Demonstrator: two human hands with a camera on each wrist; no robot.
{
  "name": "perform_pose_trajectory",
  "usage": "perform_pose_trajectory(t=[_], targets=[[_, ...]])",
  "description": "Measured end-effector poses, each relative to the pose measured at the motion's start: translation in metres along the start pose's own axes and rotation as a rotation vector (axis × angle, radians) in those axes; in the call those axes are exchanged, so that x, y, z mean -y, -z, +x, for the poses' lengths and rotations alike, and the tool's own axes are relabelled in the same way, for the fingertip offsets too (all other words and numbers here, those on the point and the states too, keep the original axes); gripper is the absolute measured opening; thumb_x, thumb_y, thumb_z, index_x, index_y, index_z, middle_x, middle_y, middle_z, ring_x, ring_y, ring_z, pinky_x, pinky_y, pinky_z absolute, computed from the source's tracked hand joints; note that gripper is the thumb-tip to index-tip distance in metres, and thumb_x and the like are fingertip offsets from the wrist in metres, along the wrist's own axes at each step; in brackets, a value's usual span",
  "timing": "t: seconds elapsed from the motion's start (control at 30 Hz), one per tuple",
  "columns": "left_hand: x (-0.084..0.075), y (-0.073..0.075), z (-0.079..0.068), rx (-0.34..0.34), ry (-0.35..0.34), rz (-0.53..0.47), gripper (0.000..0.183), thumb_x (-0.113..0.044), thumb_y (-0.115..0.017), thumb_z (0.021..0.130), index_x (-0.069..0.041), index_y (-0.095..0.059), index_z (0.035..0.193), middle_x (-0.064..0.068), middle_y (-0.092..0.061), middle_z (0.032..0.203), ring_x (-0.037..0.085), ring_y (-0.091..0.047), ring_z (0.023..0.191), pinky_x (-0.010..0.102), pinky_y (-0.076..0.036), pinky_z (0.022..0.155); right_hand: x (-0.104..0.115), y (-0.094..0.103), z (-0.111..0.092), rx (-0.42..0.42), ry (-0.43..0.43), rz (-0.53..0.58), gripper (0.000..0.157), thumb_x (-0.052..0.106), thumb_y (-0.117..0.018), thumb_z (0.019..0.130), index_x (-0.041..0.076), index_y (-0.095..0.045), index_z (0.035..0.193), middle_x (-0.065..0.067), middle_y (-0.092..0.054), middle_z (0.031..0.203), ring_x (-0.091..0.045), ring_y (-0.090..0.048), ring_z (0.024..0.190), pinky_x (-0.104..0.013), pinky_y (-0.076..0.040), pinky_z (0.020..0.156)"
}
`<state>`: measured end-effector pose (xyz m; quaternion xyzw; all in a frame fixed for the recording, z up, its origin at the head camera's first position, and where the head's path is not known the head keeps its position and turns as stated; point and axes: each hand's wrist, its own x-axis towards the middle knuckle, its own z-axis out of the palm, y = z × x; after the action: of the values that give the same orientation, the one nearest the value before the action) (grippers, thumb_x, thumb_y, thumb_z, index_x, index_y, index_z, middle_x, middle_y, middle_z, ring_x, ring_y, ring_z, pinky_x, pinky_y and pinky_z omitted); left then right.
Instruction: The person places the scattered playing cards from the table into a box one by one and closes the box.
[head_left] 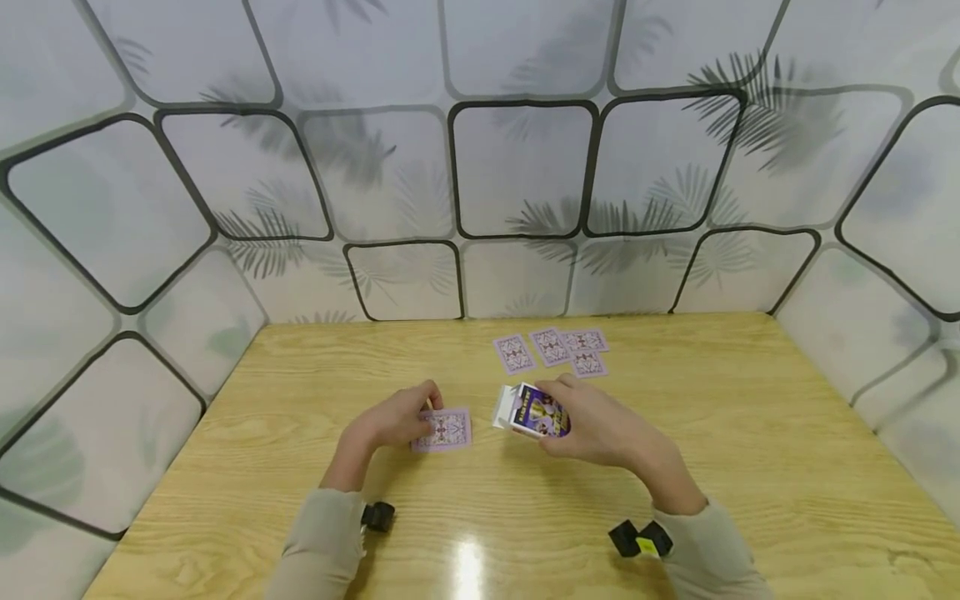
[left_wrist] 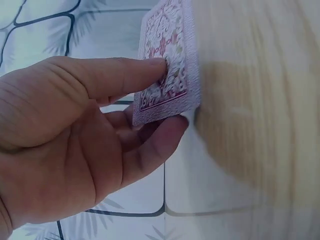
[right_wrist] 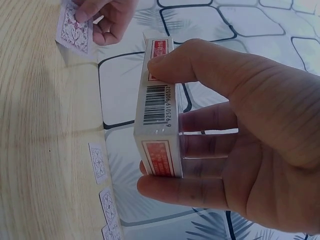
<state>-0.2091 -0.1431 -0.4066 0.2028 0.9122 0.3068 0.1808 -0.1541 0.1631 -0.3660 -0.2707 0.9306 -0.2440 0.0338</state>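
Note:
My left hand pinches a purple-backed playing card between thumb and fingers. In the left wrist view the thumb lies on the patterned back of the playing card, with fingertips beneath its edge. To the right, my right hand grips a playing-card box with a dark, colourful front, its white flap open toward the left hand. A barcode and red panels show on the side of the card box in the right wrist view, where the thumb presses that side and the fingers wrap behind.
Several purple-backed cards lie face down beyond the box: one card apart at left, another card beside an overlapping pair. They rest on a wooden table. A patterned curtain stands along its back and sides.

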Motion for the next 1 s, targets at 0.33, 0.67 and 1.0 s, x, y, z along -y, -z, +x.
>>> perform_pose_trajectory(t=[0.33,0.67,1.0], targets=[[-0.01,0.018,-0.023,0.016,-0.133,-0.156,0.01,-0.003,-0.058,0.096,-0.007,-0.056,0.105,0.007,-0.067,0.09,0.017,-0.062,0.076,0.037,-0.054,0.063,-0.002,0.002,-0.001,-0.008,0.019,0.024,0.067,0.022,-0.077,0.08,0.0,-0.052,0.138,-0.007,-0.057,0.109,-0.012,-0.052,0.083,-0.022,-0.047,0.067],[-0.027,0.032,-0.035,-0.101,-0.187,-0.358,0.019,-0.011,-0.058,0.1,-0.003,-0.06,0.116,0.01,-0.07,0.094,0.022,-0.064,0.07,0.032,-0.051,0.051,0.0,0.002,0.0,0.004,0.018,0.013,0.067,0.023,-0.078,0.082,-0.001,-0.051,0.139,-0.006,-0.058,0.109,-0.011,-0.052,0.083,-0.021,-0.048,0.068],[-0.047,0.019,-0.029,-0.27,-0.142,-0.409,0.021,-0.01,-0.061,0.098,-0.002,-0.063,0.118,0.011,-0.07,0.095,0.023,-0.059,0.059,0.031,-0.046,0.045,0.004,0.0,0.003,-0.007,0.027,0.003,0.068,0.025,-0.079,0.08,0.001,-0.053,0.138,-0.005,-0.058,0.11,-0.01,-0.052,0.082,-0.02,-0.048,0.066]])
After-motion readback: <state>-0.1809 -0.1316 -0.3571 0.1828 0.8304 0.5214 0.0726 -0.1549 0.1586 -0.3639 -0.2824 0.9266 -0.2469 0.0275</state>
